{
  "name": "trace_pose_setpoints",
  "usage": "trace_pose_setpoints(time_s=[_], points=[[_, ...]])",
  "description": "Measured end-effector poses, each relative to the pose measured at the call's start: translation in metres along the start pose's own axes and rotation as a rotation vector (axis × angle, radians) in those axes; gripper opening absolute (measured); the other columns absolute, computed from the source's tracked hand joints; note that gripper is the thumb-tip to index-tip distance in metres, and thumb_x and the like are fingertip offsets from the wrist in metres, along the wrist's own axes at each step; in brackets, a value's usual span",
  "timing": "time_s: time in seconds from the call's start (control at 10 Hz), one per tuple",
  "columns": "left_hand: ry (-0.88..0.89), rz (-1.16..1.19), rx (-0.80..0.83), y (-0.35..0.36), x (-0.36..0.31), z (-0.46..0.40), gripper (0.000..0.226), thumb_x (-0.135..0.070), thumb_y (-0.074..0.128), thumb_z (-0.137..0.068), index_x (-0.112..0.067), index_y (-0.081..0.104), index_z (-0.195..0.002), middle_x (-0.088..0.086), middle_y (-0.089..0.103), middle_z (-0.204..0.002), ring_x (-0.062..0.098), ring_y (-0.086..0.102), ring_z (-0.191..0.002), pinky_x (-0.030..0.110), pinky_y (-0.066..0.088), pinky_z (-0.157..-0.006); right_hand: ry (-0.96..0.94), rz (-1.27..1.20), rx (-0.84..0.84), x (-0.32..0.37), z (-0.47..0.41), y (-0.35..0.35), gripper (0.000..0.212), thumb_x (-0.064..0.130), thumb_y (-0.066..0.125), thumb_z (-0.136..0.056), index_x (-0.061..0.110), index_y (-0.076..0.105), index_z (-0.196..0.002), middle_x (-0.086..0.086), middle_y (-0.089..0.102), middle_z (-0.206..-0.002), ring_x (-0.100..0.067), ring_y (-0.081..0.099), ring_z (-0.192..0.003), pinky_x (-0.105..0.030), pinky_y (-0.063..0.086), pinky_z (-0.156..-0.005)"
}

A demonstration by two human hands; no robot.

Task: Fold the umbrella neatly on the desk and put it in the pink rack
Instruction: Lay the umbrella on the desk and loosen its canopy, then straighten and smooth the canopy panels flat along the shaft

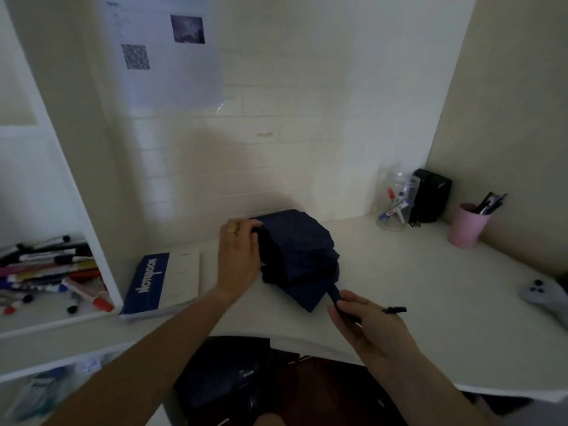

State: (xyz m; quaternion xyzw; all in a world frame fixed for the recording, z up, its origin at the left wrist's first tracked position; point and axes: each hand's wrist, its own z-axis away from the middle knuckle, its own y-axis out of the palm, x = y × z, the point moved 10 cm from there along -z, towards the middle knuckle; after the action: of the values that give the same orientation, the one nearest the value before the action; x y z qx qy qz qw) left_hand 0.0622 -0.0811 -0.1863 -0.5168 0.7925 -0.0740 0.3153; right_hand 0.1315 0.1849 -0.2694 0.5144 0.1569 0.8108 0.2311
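Note:
A dark navy folding umbrella (299,256) lies collapsed on the white desk (399,278), its fabric bunched in loose pleats. My left hand (239,250) presses on the fabric at its left side, fingers curled over the folds. My right hand (365,324) pinches the umbrella's closing strap, which stretches from the fabric's near end toward me. The strap's tip pokes out to the right of my fingers. A pink cup-shaped rack (467,227) holding dark pens stands at the back right of the desk, well away from both hands.
A blue and white notebook (163,281) lies left of the umbrella. A clear jar of markers (396,204) and a black box (430,195) stand at the back right. A grey controller (544,296) rests at the right edge. Markers fill the left shelf (49,272).

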Motion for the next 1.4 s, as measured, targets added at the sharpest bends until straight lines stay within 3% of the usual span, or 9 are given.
trace_pose_setpoints(time_s=[0.1,0.2,0.4,0.5,0.6,0.7,0.9,1.1,1.4], points=[[0.449,0.092,0.337,0.027,-0.083,0.035,0.027,-0.015,0.048,-0.105,-0.021,0.064,-0.126,0.0,0.057,-0.123,0.015,0.05,-0.115,0.026,0.041,-0.101,0.01,0.033,-0.06,-0.007,0.004,-0.018,0.012,-0.012,0.062,-0.089,-0.007,0.069,-0.097,-0.023,0.067,-0.103,-0.032,0.064,-0.1,-0.035,0.064,-0.068],[0.528,-0.212,0.594,0.074,-0.074,0.063,0.043,-0.04,0.03,-0.107,-0.031,0.053,-0.142,-0.001,0.055,-0.144,0.021,0.047,-0.133,0.038,0.034,-0.115,-0.014,0.061,-0.128,-0.01,0.009,-0.043,0.01,-0.01,0.064,-0.089,-0.004,0.07,-0.093,-0.021,0.067,-0.1,-0.029,0.062,-0.093,-0.033,0.055,-0.069],[0.128,-0.509,0.895,0.115,0.008,0.047,0.082,-0.075,0.002,-0.092,-0.032,0.019,-0.16,-0.001,0.015,-0.17,0.023,0.012,-0.156,0.044,0.009,-0.126,-0.008,0.052,-0.213,-0.045,-0.002,-0.095,0.014,-0.015,0.061,-0.088,-0.005,0.07,-0.089,-0.017,0.068,-0.089,-0.02,0.056,-0.072,-0.017,0.052,-0.056],[0.026,-0.58,0.964,0.132,0.027,0.04,0.069,-0.067,0.015,-0.101,-0.034,0.01,-0.161,-0.004,0.003,-0.171,0.022,0.003,-0.157,0.045,0.003,-0.127,0.118,-0.184,-0.192,-0.095,-0.021,-0.112,0.034,-0.011,0.062,-0.09,0.017,0.07,-0.075,-0.025,0.071,-0.114,-0.016,0.054,-0.073,-0.021,0.044,-0.078],[0.025,-0.66,0.939,0.135,0.035,0.025,0.067,-0.065,0.015,-0.102,-0.036,0.007,-0.161,-0.003,0.0,-0.171,0.024,0.001,-0.157,0.047,0.004,-0.127,0.152,0.235,-0.221,-0.263,-0.021,-0.186,0.027,-0.013,0.067,-0.084,0.011,0.072,-0.076,-0.024,0.073,-0.105,-0.019,0.059,-0.074,-0.023,0.046,-0.076],[0.031,-0.741,0.903,0.144,0.033,0.003,0.066,-0.062,0.016,-0.103,-0.033,0.008,-0.162,0.001,0.0,-0.171,0.027,0.002,-0.157,0.048,0.006,-0.126,0.149,0.283,-0.254,-0.28,-0.04,-0.162,0.02,-0.015,0.073,-0.078,0.005,0.074,-0.078,-0.023,0.075,-0.097,-0.022,0.062,-0.075,-0.025,0.048,-0.073],[0.071,-0.72,0.843,0.14,0.019,0.019,0.07,-0.062,0.015,-0.102,-0.026,0.014,-0.162,0.01,0.009,-0.17,0.03,0.013,-0.155,0.046,0.012,-0.125,0.322,0.181,-0.07,-0.165,-0.034,-0.135,0.022,-0.016,0.083,-0.064,-0.012,0.071,-0.082,-0.018,0.074,-0.077,-0.029,0.067,-0.076,-0.028,0.047,-0.064],[0.336,-0.51,0.516,0.093,-0.046,0.044,0.056,-0.046,0.039,-0.104,-0.014,0.046,-0.149,0.017,0.044,-0.155,0.036,0.041,-0.141,0.051,0.03,-0.12,0.112,0.256,-0.101,-0.147,-0.032,-0.137,0.025,-0.017,0.083,-0.063,-0.005,0.074,-0.083,-0.023,0.075,-0.073,-0.036,0.071,-0.081,-0.048,0.055,-0.094],[0.288,-0.203,1.024,0.11,-0.038,0.136,0.06,-0.061,0.018,-0.102,-0.04,0.019,-0.159,-0.003,0.009,-0.17,0.015,0.007,-0.156,0.039,0.009,-0.128,-0.59,1.05,-0.262,-0.037,-0.013,-0.106,0.017,0.02,0.076,-0.078,0.032,0.065,-0.074,0.013,0.07,-0.074,-0.012,0.068,-0.076,-0.032,0.055,-0.074]])
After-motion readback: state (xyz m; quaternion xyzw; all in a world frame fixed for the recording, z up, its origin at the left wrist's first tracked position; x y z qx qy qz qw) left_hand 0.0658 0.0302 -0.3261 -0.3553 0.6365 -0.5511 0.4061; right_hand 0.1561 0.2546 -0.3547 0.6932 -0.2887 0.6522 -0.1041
